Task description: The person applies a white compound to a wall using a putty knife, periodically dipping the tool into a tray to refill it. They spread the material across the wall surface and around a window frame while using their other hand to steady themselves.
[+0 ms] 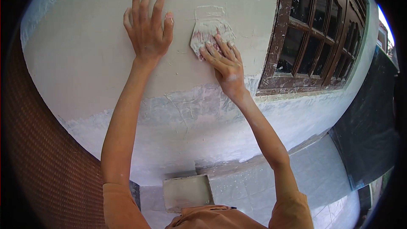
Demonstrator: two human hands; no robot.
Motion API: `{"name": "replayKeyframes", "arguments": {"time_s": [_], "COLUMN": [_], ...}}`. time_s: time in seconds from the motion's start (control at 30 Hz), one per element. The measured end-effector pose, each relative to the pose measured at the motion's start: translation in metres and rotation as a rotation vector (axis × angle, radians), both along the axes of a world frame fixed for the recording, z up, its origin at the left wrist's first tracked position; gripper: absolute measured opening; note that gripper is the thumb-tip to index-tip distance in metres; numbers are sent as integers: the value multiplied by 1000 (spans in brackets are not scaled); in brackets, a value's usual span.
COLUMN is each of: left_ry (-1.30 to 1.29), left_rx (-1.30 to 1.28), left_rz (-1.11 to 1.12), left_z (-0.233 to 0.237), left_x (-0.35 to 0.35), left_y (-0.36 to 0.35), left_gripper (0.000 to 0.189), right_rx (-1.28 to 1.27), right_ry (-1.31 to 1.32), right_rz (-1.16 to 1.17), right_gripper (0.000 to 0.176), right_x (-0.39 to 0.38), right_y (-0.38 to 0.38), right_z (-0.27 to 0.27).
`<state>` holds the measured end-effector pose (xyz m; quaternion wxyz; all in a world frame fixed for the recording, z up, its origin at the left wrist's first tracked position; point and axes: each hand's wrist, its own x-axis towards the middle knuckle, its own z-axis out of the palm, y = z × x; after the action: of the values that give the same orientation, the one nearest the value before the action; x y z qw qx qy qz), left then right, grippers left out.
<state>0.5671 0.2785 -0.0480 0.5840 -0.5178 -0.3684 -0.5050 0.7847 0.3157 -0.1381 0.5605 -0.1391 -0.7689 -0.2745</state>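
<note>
Against the wall (80, 63), scraper (207, 32) pinned under right hand's (224, 65) fingers; left hand (147, 32) splayed beside.

scraper (205, 36): wide flat blade, smeared white-grey with pinkish patches, pressed face-on against the wall (85, 51). Wide edge points up. Lower part is hidden under the fingers (218, 51) of the right hand (227, 68), which pin it to the surface. Directly above the blade edge is a wet putty streak (208, 13), about blade-wide, with a ridged outline. wall: upper band is a smooth grey-beige skim, lower band rough, whitish and finely cracked. The scraper sits in the smooth band, near the left hand (147, 29), which is spread flat on the wall.
</note>
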Motion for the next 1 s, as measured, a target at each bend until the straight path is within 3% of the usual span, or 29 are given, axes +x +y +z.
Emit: {"name": "replayKeyframes", "arguments": {"time_s": [0.17,0.3,0.37,0.43,0.57,0.67,0.7,0.83,0.93,1.0], "left_ry": [-12,-24,-12,4,-2,4,7,15,33,23], "left_rx": [-13,-30,-31,-35,-33,-23,-17,5,-20,-30], "left_rz": [24,35,50,67,76,88,96,114,100,94], "left_z": [-1,-1,-1,0,4,13,16,22,21,23], "left_x": [1,4,4,6,9,6,4,-2,-1,-1], "left_y": [0,-1,-1,-4,-9,-9,-9,-6,-4,-3], "left_gripper": [49,49,49,48,48,48,48,48,51,50], "right_rx": [-71,43,-78,-174,-419,-459,-421,-291,-485,-389], "right_ry": [-135,-44,356,576,702,722,751,912,717,673], "right_rz": [-17,90,261,410,679,628,470,566,649,527], "right_gripper": [46,40,37,33,36,35,33,36,36,34], "right_x": [24,42,40,28,7,8,17,25,0,-6], "right_y": [-16,-40,-49,-51,-27,-8,-4,-8,-13,-10], "right_z": [-36,-18,3,37,78,89,91,96,94,94]}}
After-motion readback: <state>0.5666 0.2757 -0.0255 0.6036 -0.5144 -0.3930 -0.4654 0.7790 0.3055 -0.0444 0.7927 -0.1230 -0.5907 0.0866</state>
